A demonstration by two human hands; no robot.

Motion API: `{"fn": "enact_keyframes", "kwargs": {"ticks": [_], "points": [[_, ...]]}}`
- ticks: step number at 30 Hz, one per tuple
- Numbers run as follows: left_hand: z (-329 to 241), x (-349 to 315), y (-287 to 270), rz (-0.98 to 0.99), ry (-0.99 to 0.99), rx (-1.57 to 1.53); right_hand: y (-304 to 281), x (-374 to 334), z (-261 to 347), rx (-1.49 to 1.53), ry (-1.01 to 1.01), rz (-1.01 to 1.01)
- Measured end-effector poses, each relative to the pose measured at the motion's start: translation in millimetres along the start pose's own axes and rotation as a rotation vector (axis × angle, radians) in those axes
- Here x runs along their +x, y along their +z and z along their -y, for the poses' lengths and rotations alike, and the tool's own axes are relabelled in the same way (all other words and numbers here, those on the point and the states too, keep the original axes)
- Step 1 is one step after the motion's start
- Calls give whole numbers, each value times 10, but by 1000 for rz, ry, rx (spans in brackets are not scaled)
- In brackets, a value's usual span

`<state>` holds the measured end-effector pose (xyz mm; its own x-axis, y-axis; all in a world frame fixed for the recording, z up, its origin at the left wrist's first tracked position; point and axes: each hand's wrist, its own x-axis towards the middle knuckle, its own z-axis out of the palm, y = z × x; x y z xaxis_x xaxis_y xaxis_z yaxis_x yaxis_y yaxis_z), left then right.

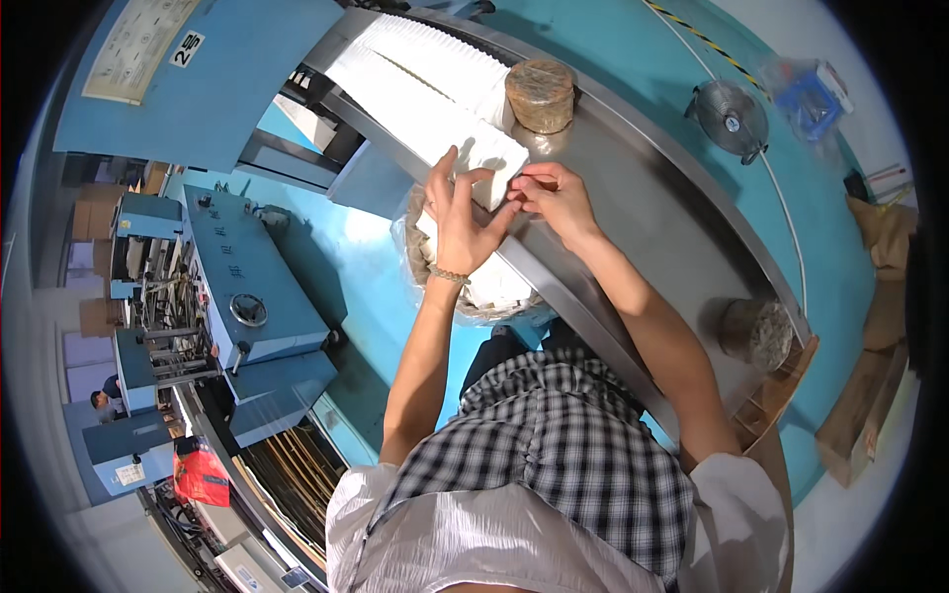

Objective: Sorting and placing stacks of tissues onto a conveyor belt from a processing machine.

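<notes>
A long row of white folded paper pieces stands packed on edge along the metal table, reaching toward the far left. At its near end my left hand, with a beaded bracelet at the wrist, touches the end piece; its fingers and thumb are spread apart. My right hand is at the near right corner of that end, its thumb and fingertips pinched together. What lies between those fingertips is too small to make out. Beside the row, just beyond my right hand, sits a brown tape-wrapped cylinder.
Below the table's left edge, a plastic-lined round container holds white paper. A second wrapped cylinder lies at the table's right end near a brown cardboard piece. Blue machines stand left; a metal bin is on the floor at right.
</notes>
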<state>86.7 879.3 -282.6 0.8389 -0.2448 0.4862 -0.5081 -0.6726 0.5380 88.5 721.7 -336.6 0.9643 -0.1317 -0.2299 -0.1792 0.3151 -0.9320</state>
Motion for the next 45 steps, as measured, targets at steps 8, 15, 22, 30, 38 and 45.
{"fn": "enact_keyframes", "kwargs": {"ticks": [8, 15, 22, 30, 38, 45], "points": [[355, -78, -38, -1, -38, -10, 154, 8, 126, -108, 89, -44], [324, 77, 74, 38, 87, -50, -277, -9, 48, -466, -185, 73], [577, -15, -163, 4, 127, 22, -1509, -1464, 1079, -1494, -246, -287], [320, -282, 82, -251, -4, -33, -2064, -2321, 976, -1420, 337, -694], [271, -340, 48, -346, -49, -127, -344, -1449, 1012, -1373, 121, -267], [159, -324, 103, -306, -36, -218, 446, -837, 917, -1353, -84, -201]]}}
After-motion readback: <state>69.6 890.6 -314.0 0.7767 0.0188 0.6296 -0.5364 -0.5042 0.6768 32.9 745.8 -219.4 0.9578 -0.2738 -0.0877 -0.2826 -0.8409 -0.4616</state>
